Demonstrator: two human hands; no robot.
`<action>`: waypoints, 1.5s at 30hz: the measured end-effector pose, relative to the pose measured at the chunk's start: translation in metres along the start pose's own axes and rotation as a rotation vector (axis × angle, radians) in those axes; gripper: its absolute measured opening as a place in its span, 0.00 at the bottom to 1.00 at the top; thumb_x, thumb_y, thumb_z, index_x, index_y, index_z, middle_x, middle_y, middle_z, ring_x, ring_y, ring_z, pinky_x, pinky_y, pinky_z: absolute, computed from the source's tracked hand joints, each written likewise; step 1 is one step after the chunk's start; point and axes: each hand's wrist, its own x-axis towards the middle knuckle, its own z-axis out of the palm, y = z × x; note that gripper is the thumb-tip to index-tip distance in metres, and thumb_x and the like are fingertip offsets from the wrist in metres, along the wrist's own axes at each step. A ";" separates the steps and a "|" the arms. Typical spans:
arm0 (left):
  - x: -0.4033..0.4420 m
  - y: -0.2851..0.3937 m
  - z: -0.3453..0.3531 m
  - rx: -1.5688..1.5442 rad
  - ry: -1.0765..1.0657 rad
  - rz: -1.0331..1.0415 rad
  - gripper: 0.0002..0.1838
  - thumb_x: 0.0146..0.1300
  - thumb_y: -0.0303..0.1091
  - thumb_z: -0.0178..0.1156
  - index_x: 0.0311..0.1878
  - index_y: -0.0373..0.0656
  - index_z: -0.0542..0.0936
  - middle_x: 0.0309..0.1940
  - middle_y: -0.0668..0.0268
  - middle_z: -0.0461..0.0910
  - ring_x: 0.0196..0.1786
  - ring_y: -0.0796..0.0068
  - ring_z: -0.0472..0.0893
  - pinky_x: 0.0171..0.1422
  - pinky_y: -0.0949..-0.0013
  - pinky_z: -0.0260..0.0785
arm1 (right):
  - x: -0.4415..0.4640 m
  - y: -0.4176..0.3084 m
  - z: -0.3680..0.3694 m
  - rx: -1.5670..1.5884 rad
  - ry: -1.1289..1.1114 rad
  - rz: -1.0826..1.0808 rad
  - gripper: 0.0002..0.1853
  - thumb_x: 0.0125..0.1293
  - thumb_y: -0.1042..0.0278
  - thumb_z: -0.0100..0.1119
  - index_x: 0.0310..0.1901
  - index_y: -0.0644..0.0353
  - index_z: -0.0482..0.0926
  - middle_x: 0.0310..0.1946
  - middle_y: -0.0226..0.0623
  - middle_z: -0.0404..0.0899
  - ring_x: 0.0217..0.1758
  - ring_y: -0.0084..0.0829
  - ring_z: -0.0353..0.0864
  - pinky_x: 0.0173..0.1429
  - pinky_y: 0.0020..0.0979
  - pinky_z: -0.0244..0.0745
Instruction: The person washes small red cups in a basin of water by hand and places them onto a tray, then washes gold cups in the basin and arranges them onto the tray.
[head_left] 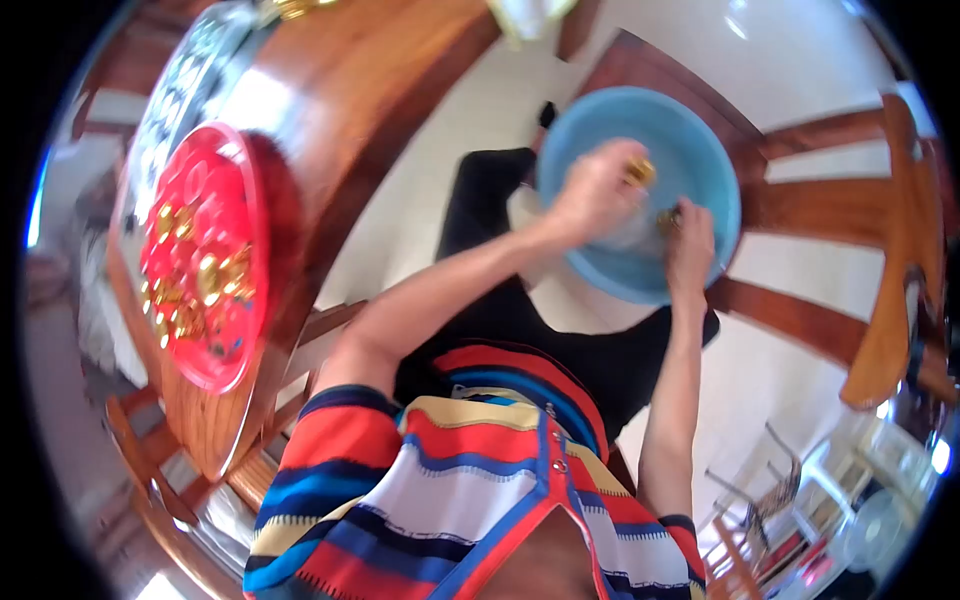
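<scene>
Over a light-blue basin [640, 110], both my hands are at work. My left hand [600, 190], smeared by motion, is closed around a small shiny gold object [639, 172]. To its right and a little nearer to me, my right hand [690, 245] has its fingers closed on a darker gold object [667, 220] inside the basin. The exact kind of these objects cannot be made out. A pale blur lies between the hands. Several similar gold pieces [209, 278] lie in a red tray [262, 240] on the left.
The tray rests on a wooden table [345, 110], beside a glittering silvery item [195, 75]. The basin stands on a wooden chair [640, 58] whose backrest [885, 250] is at the right. Another wooden chair [150, 470] is at lower left. Stacked furniture [820, 490] stands at lower right.
</scene>
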 end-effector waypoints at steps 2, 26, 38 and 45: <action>-0.007 0.009 -0.001 -0.042 0.000 0.062 0.21 0.53 0.25 0.65 0.50 0.36 0.72 0.41 0.53 0.79 0.45 0.62 0.81 0.48 0.65 0.73 | -0.012 -0.008 0.003 0.266 0.105 0.186 0.19 0.58 0.76 0.61 0.52 0.61 0.73 0.43 0.45 0.76 0.46 0.44 0.76 0.50 0.38 0.71; -0.049 0.144 -0.094 -0.262 0.107 0.320 0.22 0.55 0.25 0.64 0.53 0.38 0.71 0.42 0.60 0.78 0.46 0.70 0.79 0.51 0.68 0.72 | 0.027 -0.020 -0.037 0.549 0.016 0.141 0.19 0.65 0.71 0.54 0.57 0.66 0.69 0.53 0.43 0.73 0.55 0.37 0.74 0.57 0.33 0.71; -0.171 0.178 -0.234 0.106 0.630 0.268 0.27 0.55 0.17 0.61 0.60 0.33 0.67 0.50 0.56 0.76 0.55 0.69 0.76 0.61 0.67 0.68 | 0.098 -0.236 -0.126 1.090 0.069 -0.202 0.19 0.65 0.76 0.56 0.58 0.64 0.70 0.52 0.38 0.73 0.50 0.23 0.74 0.51 0.25 0.71; -0.237 0.156 -0.277 0.081 1.056 0.124 0.24 0.56 0.20 0.62 0.58 0.35 0.71 0.50 0.62 0.75 0.53 0.74 0.76 0.59 0.71 0.68 | 0.114 -0.400 -0.135 0.933 0.213 -0.974 0.19 0.56 0.78 0.61 0.51 0.51 0.79 0.44 0.37 0.72 0.45 0.35 0.76 0.49 0.31 0.74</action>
